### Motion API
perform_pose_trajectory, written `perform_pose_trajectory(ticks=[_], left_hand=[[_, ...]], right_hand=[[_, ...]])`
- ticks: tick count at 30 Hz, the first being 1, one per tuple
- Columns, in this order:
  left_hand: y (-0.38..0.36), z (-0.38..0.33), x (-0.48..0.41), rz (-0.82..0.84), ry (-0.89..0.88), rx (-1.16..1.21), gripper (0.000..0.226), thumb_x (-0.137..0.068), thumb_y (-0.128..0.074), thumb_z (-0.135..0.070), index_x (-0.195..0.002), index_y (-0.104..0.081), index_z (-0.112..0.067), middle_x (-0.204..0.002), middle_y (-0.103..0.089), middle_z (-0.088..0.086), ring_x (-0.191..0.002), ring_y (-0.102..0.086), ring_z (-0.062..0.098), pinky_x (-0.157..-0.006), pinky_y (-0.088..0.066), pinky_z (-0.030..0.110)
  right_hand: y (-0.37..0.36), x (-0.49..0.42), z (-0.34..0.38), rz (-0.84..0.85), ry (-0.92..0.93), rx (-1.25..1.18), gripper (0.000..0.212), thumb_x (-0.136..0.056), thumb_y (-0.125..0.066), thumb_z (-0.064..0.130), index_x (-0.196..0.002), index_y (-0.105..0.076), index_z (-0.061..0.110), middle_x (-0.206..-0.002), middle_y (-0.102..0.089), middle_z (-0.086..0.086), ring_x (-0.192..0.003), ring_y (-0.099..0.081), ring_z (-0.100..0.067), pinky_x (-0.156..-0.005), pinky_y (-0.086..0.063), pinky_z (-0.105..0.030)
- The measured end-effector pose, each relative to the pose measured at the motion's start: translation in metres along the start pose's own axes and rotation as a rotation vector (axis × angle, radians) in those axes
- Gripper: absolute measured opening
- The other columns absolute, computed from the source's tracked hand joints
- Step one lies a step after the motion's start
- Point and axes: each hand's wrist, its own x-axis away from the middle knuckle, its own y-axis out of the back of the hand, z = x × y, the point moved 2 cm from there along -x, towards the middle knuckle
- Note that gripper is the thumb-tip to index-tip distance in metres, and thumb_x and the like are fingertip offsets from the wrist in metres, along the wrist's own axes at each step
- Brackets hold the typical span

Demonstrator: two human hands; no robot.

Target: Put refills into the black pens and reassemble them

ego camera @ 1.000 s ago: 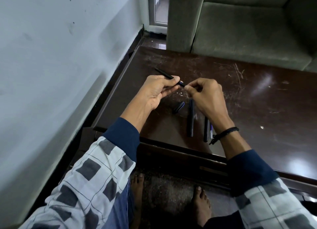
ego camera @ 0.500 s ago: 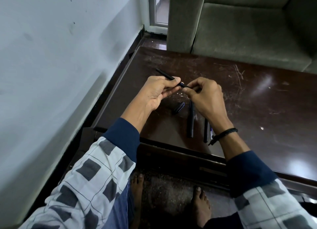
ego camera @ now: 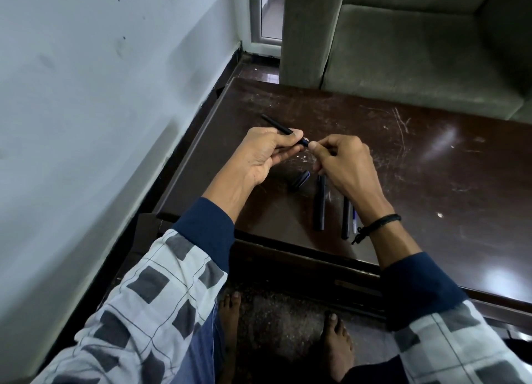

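My left hand (ego camera: 266, 153) grips a black pen barrel (ego camera: 276, 124) that points up and to the left over the dark table (ego camera: 417, 182). My right hand (ego camera: 344, 165) pinches the barrel's near end, and what sits between its fingertips is hidden. On the table under the hands lie a short black cap (ego camera: 300, 179), a black pen barrel (ego camera: 320, 202), and another black pen barrel (ego camera: 346, 219) with a thin white refill (ego camera: 354, 221) beside it, partly covered by my right wrist.
A pale wall (ego camera: 100, 110) runs close along the table's left side. A grey-green sofa (ego camera: 417, 52) stands behind the table's far edge. My bare feet (ego camera: 336, 343) rest on the floor under the near edge.
My right hand has closed in on the pen end held by my left hand. The parts on the table have not moved.
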Motion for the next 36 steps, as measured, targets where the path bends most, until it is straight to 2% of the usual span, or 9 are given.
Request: perform_pose_trajectory(ticks=[3,8,14,19,24,27,30,33,36], left_hand=[[-0.0003,-0.0004,-0.0001,-0.004,-0.003,0.008,0.007,-0.086,-0.074,0.005,-0.094,-0.075,0.005,-0.083,-0.078,0.014,-0.075,-0.077,0.019,-0.067,-0.06,0.021],[-0.0017,0.0007,-0.0003,0.01,-0.001,-0.009,0.006,-0.086,-0.075,0.004,-0.092,-0.075,0.003,-0.083,-0.078,0.014,-0.075,-0.077,0.018,-0.067,-0.06,0.021],[-0.0008,0.0016,-0.0021,0.009,0.002,-0.007,0.003,-0.085,-0.076,0.004,-0.087,-0.076,0.002,-0.083,-0.078,0.014,-0.077,-0.077,0.02,-0.067,-0.06,0.021],[-0.0013,0.0021,-0.0015,0.009,0.005,-0.024,0.004,-0.085,-0.076,0.004,-0.088,-0.077,0.001,-0.083,-0.079,0.014,-0.076,-0.077,0.019,-0.067,-0.06,0.021],[-0.0022,0.0014,-0.0005,0.004,0.001,-0.016,0.004,-0.086,-0.075,0.004,-0.089,-0.075,0.002,-0.08,-0.078,0.012,-0.074,-0.077,0.018,-0.067,-0.06,0.021],[-0.0024,0.0015,0.0002,0.011,0.005,-0.027,0.007,-0.086,-0.075,0.004,-0.093,-0.075,0.004,-0.082,-0.078,0.013,-0.076,-0.077,0.018,-0.069,-0.06,0.022],[-0.0015,0.0004,0.0,0.008,0.002,-0.019,0.007,-0.086,-0.075,0.004,-0.093,-0.075,0.004,-0.082,-0.078,0.013,-0.077,-0.077,0.019,-0.069,-0.06,0.022],[-0.0016,0.0006,0.0001,0.01,0.001,-0.02,0.006,-0.086,-0.074,0.005,-0.092,-0.075,0.004,-0.081,-0.078,0.013,-0.076,-0.077,0.018,-0.068,-0.06,0.021],[-0.0026,0.0012,0.0009,0.018,0.007,-0.032,0.006,-0.086,-0.074,0.004,-0.092,-0.076,0.003,-0.083,-0.078,0.014,-0.076,-0.077,0.018,-0.069,-0.06,0.022]], right_hand=[[0.0004,0.0009,0.0015,-0.038,0.022,0.01,0.018,-0.091,-0.076,0.04,-0.094,-0.071,0.024,-0.077,-0.072,0.007,-0.076,-0.07,-0.012,-0.072,-0.057,-0.036],[-0.0001,-0.0001,-0.0007,-0.016,-0.011,0.034,0.024,-0.098,-0.066,0.043,-0.085,-0.073,0.024,-0.067,-0.072,0.005,-0.069,-0.07,-0.015,-0.072,-0.06,-0.042],[0.0002,0.0005,0.0007,-0.057,0.023,0.035,0.014,-0.092,-0.076,0.038,-0.088,-0.071,0.026,-0.073,-0.069,0.01,-0.073,-0.067,-0.008,-0.067,-0.051,-0.031],[0.0001,-0.0005,-0.0013,-0.003,0.0,0.032,0.02,-0.097,-0.069,0.04,-0.089,-0.076,0.023,-0.07,-0.073,0.007,-0.072,-0.071,-0.013,-0.073,-0.059,-0.038],[0.0006,0.0003,0.0003,-0.049,0.022,0.036,0.013,-0.092,-0.076,0.036,-0.089,-0.073,0.024,-0.074,-0.07,0.009,-0.073,-0.067,-0.009,-0.063,-0.049,-0.029],[-0.0008,0.0001,-0.0001,-0.019,0.009,0.042,0.019,-0.097,-0.069,0.038,-0.086,-0.074,0.024,-0.071,-0.072,0.006,-0.074,-0.07,-0.013,-0.067,-0.053,-0.032],[0.0,-0.0001,0.0005,-0.016,0.007,0.013,0.016,-0.095,-0.072,0.039,-0.091,-0.075,0.023,-0.074,-0.073,0.007,-0.074,-0.07,-0.011,-0.071,-0.057,-0.033],[-0.0005,0.0003,0.0004,-0.033,0.019,0.026,0.012,-0.094,-0.074,0.036,-0.091,-0.074,0.025,-0.073,-0.071,0.008,-0.073,-0.068,-0.009,-0.064,-0.05,-0.029],[-0.0016,-0.0006,-0.0013,-0.014,0.012,0.049,0.02,-0.097,-0.069,0.038,-0.087,-0.074,0.023,-0.071,-0.07,0.007,-0.074,-0.068,-0.013,-0.062,-0.044,-0.028]])
